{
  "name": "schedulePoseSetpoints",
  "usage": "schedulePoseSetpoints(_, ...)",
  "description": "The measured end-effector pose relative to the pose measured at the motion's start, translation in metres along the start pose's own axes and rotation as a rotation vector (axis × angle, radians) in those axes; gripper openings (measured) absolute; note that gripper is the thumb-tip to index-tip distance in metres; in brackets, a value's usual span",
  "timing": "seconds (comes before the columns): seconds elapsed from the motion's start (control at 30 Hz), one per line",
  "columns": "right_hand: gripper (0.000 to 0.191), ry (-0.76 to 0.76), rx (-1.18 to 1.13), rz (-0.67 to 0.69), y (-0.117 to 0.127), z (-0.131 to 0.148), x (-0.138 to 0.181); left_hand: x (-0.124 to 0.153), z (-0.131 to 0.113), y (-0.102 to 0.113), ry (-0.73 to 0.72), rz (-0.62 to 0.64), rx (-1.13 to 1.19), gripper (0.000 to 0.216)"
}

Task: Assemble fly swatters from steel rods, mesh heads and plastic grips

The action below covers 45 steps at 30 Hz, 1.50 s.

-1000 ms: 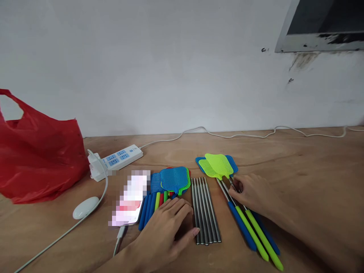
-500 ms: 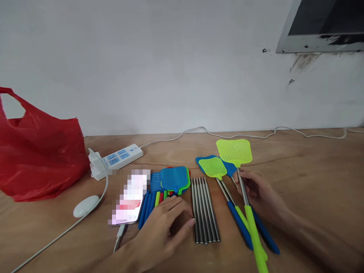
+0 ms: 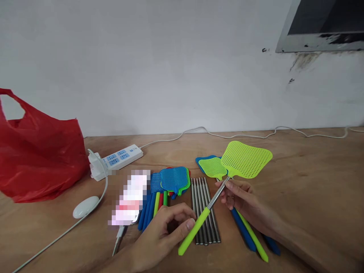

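A yellow-green fly swatter (image 3: 247, 159) is tilted over the table, its metal shaft pinched near the head by my right hand (image 3: 241, 197). Its green handle slants down to the left. Beside that handle, my left hand (image 3: 167, 231) is curved with thumb and fingers apart; whether the thumb touches the handle I cannot tell. Beneath the held swatter lies a row of metal rods (image 3: 202, 235). Partly behind my right hand rest other assembled swatters, among them a smaller green one (image 3: 212, 167) and a blue one (image 3: 202, 161).
Past my left hand are stacked blue swatter heads (image 3: 174, 180) and coloured handles (image 3: 149, 216). A lit phone (image 3: 132, 197), a white power strip (image 3: 122, 158), a white mouse-shaped device (image 3: 85, 206) and a red plastic bag (image 3: 42, 155) stand to the left. A cable runs along the wall.
My right hand has swung the green swatter so its handle now points down-left, towards my left hand and across the rods. The left hand has shifted slightly lower.
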State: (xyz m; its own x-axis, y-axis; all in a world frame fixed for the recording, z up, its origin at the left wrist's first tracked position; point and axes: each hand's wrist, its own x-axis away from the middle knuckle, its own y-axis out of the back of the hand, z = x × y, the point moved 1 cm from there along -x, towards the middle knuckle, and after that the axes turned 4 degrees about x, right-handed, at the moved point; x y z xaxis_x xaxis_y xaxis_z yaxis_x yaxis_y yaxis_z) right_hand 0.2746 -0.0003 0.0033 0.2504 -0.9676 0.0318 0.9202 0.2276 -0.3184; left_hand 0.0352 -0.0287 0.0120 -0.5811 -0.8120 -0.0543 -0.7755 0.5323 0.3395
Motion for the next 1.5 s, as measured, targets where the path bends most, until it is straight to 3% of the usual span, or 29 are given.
schedulePoseSetpoints(0.37,0.027,0.079,0.013,-0.118,-0.006,-0.004,-0.001,0.0,0.004,-0.001,0.048,0.004,-0.022,0.035)
schedulePoseSetpoints(0.9,0.027,0.064,0.104,-0.086,-0.02,-0.012,0.003,-0.015,-0.012,0.002,0.051,0.01,-0.233,0.038)
schedulePoseSetpoints(1.17,0.027,0.094,-0.003,-0.252,0.003,-0.013,-0.001,-0.015,-0.013,0.007,-0.02,0.007,-0.428,0.04)
schedulePoseSetpoints(1.5,0.031,-0.063,-0.088,-0.179,0.009,-0.005,0.009,-0.002,-0.004,0.015,0.054,0.09,-0.359,0.039)
